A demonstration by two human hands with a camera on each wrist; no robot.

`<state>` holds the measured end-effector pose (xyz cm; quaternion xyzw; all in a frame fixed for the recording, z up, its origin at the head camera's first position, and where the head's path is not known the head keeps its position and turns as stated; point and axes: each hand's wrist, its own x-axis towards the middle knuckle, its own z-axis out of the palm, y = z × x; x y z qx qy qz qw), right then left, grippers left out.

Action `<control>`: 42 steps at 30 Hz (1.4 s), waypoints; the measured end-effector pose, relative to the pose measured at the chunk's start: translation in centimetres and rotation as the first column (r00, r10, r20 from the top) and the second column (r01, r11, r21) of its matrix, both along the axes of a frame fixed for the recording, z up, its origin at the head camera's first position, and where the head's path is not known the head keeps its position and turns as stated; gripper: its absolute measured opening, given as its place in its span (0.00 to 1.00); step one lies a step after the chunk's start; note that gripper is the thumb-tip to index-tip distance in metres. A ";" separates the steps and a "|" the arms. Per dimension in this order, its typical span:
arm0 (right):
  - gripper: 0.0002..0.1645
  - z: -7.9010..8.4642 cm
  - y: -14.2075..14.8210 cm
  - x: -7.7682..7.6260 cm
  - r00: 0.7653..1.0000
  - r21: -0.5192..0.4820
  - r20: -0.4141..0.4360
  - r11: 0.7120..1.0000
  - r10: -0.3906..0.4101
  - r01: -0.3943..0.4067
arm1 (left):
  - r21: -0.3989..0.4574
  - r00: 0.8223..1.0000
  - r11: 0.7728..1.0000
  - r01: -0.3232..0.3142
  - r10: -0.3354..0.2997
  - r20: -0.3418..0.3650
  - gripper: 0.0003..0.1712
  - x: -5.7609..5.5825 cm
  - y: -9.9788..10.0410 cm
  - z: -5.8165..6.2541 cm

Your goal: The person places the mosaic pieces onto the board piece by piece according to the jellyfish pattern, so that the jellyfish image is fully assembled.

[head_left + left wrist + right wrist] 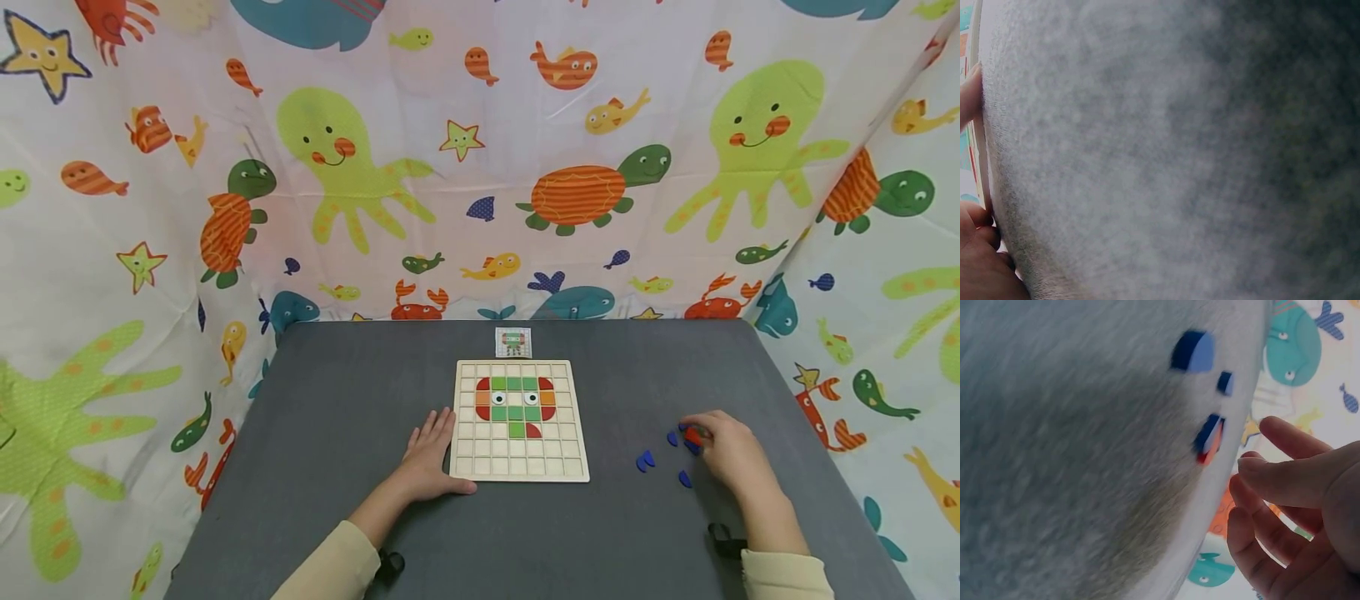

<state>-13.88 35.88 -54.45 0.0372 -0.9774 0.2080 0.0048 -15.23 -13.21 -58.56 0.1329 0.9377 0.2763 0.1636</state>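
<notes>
My left hand point(427, 468) rests along the left edge of a pale wooden grid board point(480, 469), fingers extended and thumb at its lower left corner. Green and orange squares, red rounded pieces and two white eye pieces point(531, 398) form a pattern on the board. On the right, my right hand point(726, 450) is over a small red piece point(1213, 445) lying against a blue piece point(1207, 432). The right wrist view shows its fingers point(1269, 478) loosely bent, with nothing between them. Another blue rounded piece point(685, 479) lies below.
A small printed picture card point(513, 342) sits behind the board. More blue pieces point(645, 461) lie between the board and my right hand on the dark grey table point(360, 367). A curtain point(480, 208) printed with sea animals hangs behind and beside the table.
</notes>
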 end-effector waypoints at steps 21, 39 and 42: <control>0.11 -0.8 2.5 -0.5 0.994 -0.018 0.109 1.000 -0.019 0.021 | 0.002 1.000 1.000 -0.003 0.003 -0.003 0.76 0.0 0.1 0.2; 0.14 -0.6 3.1 -0.6 0.972 0.017 0.085 0.975 -0.220 0.220 | 0.010 1.000 1.000 0.008 -0.007 -0.007 0.75 0.1 0.0 0.4; 0.17 -0.6 3.6 -0.5 0.952 0.023 0.129 0.961 -0.276 0.275 | 0.011 1.000 1.000 0.007 -0.008 0.001 0.75 0.1 0.0 0.2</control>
